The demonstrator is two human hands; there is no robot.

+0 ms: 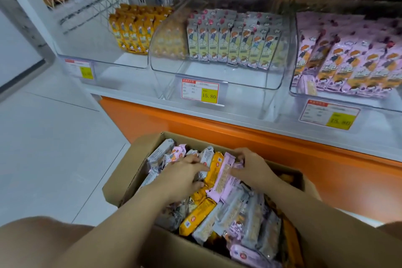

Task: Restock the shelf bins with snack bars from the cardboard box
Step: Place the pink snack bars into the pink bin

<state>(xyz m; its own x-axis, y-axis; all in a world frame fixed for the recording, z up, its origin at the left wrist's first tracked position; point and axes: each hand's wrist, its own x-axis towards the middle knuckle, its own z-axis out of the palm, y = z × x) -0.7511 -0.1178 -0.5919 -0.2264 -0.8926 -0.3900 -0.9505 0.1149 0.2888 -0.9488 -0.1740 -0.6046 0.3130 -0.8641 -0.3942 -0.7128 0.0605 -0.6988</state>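
cardboard box [118, 187]: open, on the floor [43, 137] against the orange shelf front [217, 128], below the middle bin
snack bars [228, 215]: loose mixed heap filling the box; yellow, pink and grey-white wrappers, most lying flat, some on end near the far edge
left hand [182, 177]: reaching into the box at its far left part, fingers loosely bent over the bars, fingertips at the yellow bar [215, 169]; real grip or just touching, can't tell
right hand [252, 168]: in the box near the far edge, fingers curled over the top end of a pink bar [226, 178], thumb on its face, grasping it
pink bar: tilted up, touching the yellow bar, between the two hands
left bin [97, 65]: yellow bars [134, 28] upright in the rear right corner
middle bin [228, 74]: grey-green bars [235, 43] in an upright row along the back
right bin [291, 90]: pink bars [352, 61] leaning in rows, nearly to the front edge
price tag [200, 92]: on the middle bin's front, reads 15.80
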